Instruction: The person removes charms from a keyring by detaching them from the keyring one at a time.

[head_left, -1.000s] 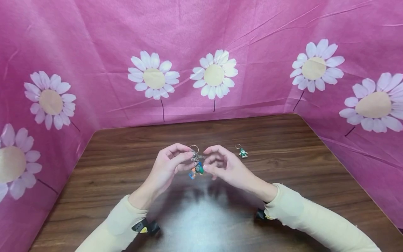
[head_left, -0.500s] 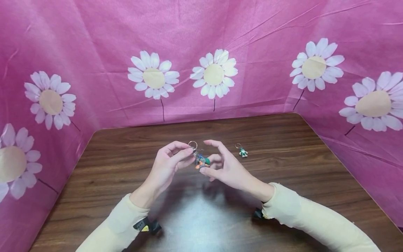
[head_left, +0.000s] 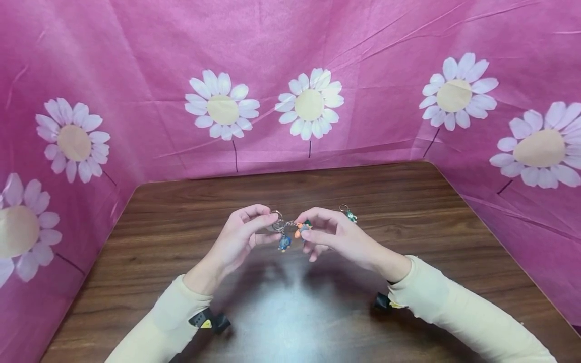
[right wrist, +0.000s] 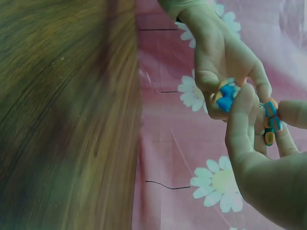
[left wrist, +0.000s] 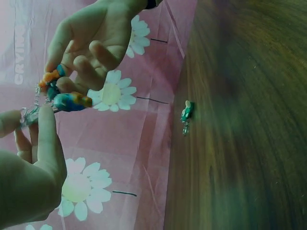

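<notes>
My left hand pinches a bunch of metal key rings between thumb and index finger, above the wooden table. From the rings a blue figure charm hangs down on its short chain. My right hand pinches an orange figure charm on the same bunch, its chain stretched sideways. Something green shows right behind the orange charm, partly covered by the fingers. In the left wrist view, the hanging charm sits beside the left fingertips. The right wrist view shows the orange-and-blue charm between the right fingers.
A separate green-and-white figure keychain lies on the wooden table, just beyond the right hand. A pink cloth printed with daisies stands around the table's back and sides. Both wrists wear dark straps with small devices.
The right hand first loosely touches the dangling charms, then pinches the orange one and draws it right and up, leaving the blue one hanging. The left hand keeps its hold on the rings.
</notes>
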A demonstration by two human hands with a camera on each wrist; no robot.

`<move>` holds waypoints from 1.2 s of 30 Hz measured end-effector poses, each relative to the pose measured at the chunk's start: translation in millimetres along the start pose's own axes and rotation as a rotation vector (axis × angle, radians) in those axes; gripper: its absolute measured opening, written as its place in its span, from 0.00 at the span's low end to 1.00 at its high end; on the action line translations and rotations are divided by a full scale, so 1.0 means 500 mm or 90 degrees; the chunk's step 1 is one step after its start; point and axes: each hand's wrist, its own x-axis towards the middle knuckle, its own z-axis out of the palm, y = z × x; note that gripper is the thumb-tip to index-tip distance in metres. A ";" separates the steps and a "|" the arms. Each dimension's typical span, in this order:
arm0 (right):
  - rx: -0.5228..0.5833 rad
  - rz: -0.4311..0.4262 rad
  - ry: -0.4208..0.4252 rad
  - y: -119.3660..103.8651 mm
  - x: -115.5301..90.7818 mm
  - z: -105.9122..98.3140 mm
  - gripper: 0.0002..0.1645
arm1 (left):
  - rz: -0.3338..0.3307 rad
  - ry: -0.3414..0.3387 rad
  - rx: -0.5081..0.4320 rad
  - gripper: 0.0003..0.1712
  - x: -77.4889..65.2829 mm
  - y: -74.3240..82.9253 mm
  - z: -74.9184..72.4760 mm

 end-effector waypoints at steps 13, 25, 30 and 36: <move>-0.107 0.069 -0.019 0.010 0.007 -0.004 0.13 | 0.016 -0.008 0.021 0.06 0.000 -0.002 -0.004; -0.177 0.010 -0.018 -0.002 0.022 0.001 0.14 | 0.068 0.002 0.067 0.07 -0.006 -0.011 0.005; -0.246 0.006 0.039 -0.007 0.031 0.008 0.10 | 0.081 0.012 0.085 0.06 -0.007 -0.015 0.005; -0.289 -0.003 0.062 -0.006 0.039 0.009 0.06 | 0.096 0.010 0.114 0.06 -0.008 -0.021 0.006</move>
